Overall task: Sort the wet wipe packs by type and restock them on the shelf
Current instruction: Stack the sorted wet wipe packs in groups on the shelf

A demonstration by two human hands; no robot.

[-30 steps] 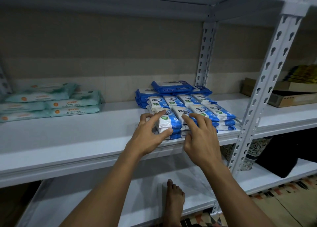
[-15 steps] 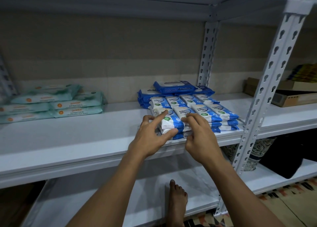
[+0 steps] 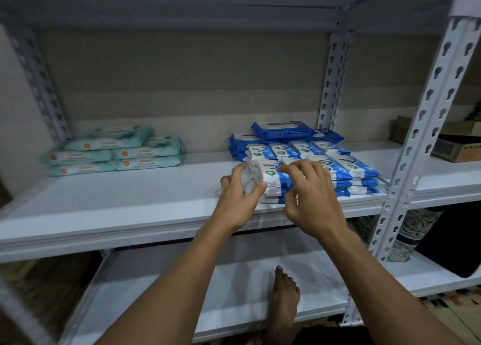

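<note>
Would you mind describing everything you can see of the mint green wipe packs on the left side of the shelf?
The mint green wipe packs are soft, glossy plastic pouches with orange round logos and "antibacterial" lettering. They lie flat in two side-by-side stacks, with one pack laid across the top, tilted. They rest on the white shelf at its back left, near the wall. Neither hand touches them; they sit well apart from the blue packs.

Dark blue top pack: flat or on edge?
Flat. The dark blue top pack lies label up across the dark blue packs under it.
</note>
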